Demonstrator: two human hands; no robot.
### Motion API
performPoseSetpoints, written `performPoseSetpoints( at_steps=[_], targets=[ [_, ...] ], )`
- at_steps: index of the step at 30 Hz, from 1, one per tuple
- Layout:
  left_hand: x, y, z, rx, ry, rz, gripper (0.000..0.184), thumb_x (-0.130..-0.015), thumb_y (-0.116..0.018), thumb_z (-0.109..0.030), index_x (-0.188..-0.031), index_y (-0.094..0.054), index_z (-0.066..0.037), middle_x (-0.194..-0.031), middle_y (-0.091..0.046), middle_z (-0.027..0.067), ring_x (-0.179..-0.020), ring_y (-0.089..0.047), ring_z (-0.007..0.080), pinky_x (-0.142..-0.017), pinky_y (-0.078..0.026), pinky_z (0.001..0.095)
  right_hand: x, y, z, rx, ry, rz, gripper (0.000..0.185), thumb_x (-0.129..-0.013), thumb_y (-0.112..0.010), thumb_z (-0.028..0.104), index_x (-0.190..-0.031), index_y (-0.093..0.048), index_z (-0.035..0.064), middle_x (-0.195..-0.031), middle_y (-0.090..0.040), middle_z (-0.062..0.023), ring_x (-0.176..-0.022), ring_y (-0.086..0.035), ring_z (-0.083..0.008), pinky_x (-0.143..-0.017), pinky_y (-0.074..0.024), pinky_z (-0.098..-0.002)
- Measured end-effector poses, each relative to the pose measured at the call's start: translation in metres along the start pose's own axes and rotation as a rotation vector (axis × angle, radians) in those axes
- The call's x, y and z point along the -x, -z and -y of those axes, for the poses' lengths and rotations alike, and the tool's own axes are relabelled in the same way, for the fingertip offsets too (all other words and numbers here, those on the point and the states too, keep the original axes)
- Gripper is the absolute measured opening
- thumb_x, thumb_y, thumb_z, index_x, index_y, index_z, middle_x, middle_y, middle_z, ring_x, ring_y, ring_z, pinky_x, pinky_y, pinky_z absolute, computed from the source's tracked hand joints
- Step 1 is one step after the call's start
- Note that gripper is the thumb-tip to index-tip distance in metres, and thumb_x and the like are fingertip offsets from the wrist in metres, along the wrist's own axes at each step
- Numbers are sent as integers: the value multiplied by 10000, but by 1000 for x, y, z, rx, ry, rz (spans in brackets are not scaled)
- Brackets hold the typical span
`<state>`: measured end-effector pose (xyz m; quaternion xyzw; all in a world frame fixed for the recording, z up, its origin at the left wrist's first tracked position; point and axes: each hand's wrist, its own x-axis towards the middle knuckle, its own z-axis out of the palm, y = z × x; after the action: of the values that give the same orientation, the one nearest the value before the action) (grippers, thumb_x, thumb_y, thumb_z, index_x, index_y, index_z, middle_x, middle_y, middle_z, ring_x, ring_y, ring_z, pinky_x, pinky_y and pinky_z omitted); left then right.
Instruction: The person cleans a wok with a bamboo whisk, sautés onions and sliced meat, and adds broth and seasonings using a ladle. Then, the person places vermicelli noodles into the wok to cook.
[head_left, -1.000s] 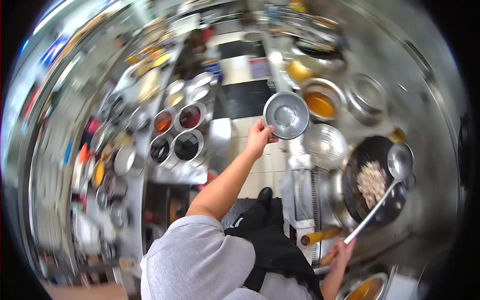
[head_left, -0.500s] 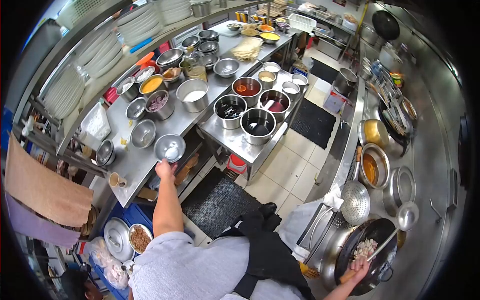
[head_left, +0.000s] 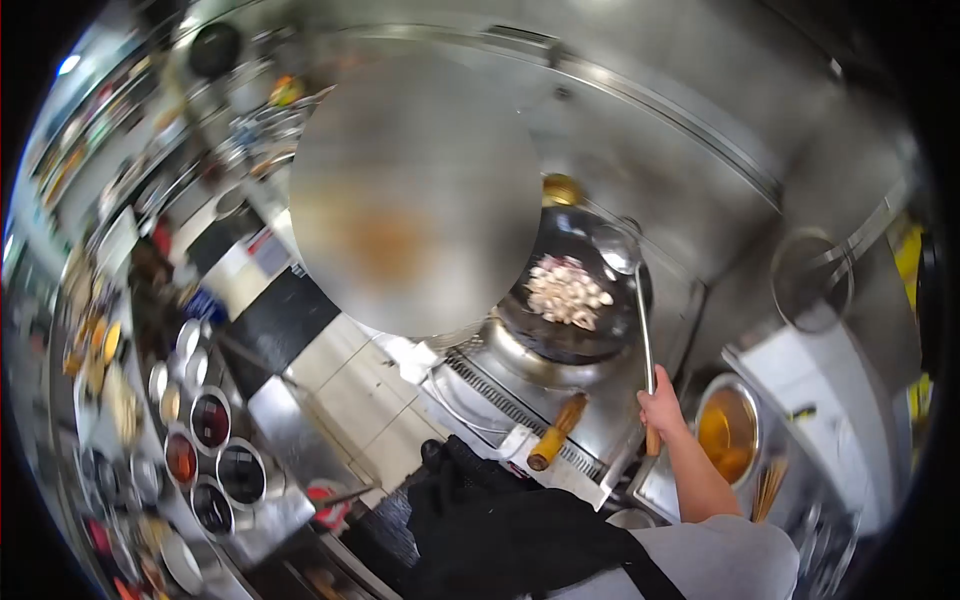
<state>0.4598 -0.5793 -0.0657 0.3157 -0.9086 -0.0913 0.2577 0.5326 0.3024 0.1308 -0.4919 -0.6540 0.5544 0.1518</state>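
My right hand (head_left: 660, 405) is closed around the wooden grip of a long metal ladle (head_left: 646, 335). The ladle's round bowl is over the far right side of a black wok (head_left: 560, 340), which sits on the stove. Inside the wok lie pale chopped pieces (head_left: 568, 292), perhaps meat, with some reddish bits at the back. My left hand is out of view. A large blurred round patch covers the area left of the wok and hides what is there.
Right of my hand stands a metal pot of orange-brown liquid (head_left: 728, 435). A yellow-bound brush-like tool (head_left: 558, 432) lies at the stove's front. A round wire strainer (head_left: 812, 280) is farther right. Pots of dark and red liquid (head_left: 242, 474) stand on the metal table at left.
My view has swung right from the prep table to the stove. The left hand, earlier at a metal bowl, has left view. The ladle stays in my right hand.
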Motion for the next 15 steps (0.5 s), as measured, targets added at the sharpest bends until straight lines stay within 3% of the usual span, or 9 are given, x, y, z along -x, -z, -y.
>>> performPoseSetpoints(
  at_steps=[1, 3, 4, 5, 6, 7, 10, 14, 15],
  targets=[
    [-13, -31, -65, 265, -43, 69, 412, -877, -701, -321, -1055, -685, 50, -998, -689, 269, -873, -672, 319, -913, -540, 411, 11, 10, -17, 274, 67, -79, 668, -850, -586, 78, -1457, -314, 128, -850, -616, -184, -661, -620, -332, -592, -498, -417],
    [-17, -107, -211, 1229, 281, 303, 254, -970, -583, -188, -1126, -636, 6, -996, -674, 122, -818, -638, 185, -704, -539, 303, 50, 18, -15, 623, 65, -146, 721, -831, -603, 136, -1481, -293, 94, -1135, -619, -308, -1052, -602, -482, -889, -487, -479],
    [-9, -105, -309, 943, 124, 605, 257, -977, -594, -201, -1129, -628, 3, -1011, -666, 76, -835, -634, 168, -701, -537, 302, 66, 23, -23, 626, 30, -157, 721, -831, -603, 136, -1481, -293, 94, -1135, -619, -308, -1052, -602, -482, -889, -487, -479],
    [17, -66, -424, 1154, 91, 842, 234, -964, -622, -176, -1129, -627, -10, -1008, -664, 56, -847, -632, 159, -717, -531, 289, 84, 26, -35, 648, 55, -143, 735, -832, -607, 137, -1495, -289, 124, -1113, -627, -305, -1039, -610, -477, -882, -489, -480],
    [36, -38, -507, 1054, -219, 1036, 148, -950, -598, -129, -1042, -656, -30, -851, -616, -2, -738, -558, 99, -675, -467, 250, 100, 27, -42, 668, 80, -131, 750, -833, -610, 137, -1508, -286, 155, -1091, -636, -302, -1026, -617, -473, -874, -491, -480],
    [60, -40, -565, 1179, -407, 1223, 167, -951, -618, -99, -1087, -653, -10, -981, -670, 56, -913, -630, 159, -792, -514, 303, 116, 28, -42, 670, 28, -71, 788, -837, -614, 133, -1537, -262, 213, -1047, -653, -296, -1005, -626, -474, -875, -487, -480],
    [122, -20, -716, 1227, -1409, 1092, 147, -899, -627, -70, -1031, -671, -23, -1016, -674, 159, -948, -640, 313, -875, -491, 368, 161, -4, 23, 639, -96, 68, 819, -843, -611, 123, -1555, -228, 250, -1035, -664, -293, -1001, -631, -470, -879, -484, -480],
    [180, -46, -810, 1232, -1850, 1006, 91, -891, -639, -138, -896, -656, -49, -904, -681, 144, -882, -632, 355, -836, -483, 457, 147, -66, 36, 728, -62, 141, 849, -860, -610, 134, -1559, -178, 344, -1075, -646, -329, -994, -633, -472, -915, -489, -491],
    [186, -59, -815, 1037, -1998, 961, 120, -895, -632, -171, -855, -640, -58, -855, -677, 140, -845, -634, 356, -817, -479, 464, 133, -87, 46, 822, -102, 117, 856, -870, -583, 116, -1562, -146, 367, -1054, -652, -319, -958, -642, -466, -893, -495, -509]
  ],
)
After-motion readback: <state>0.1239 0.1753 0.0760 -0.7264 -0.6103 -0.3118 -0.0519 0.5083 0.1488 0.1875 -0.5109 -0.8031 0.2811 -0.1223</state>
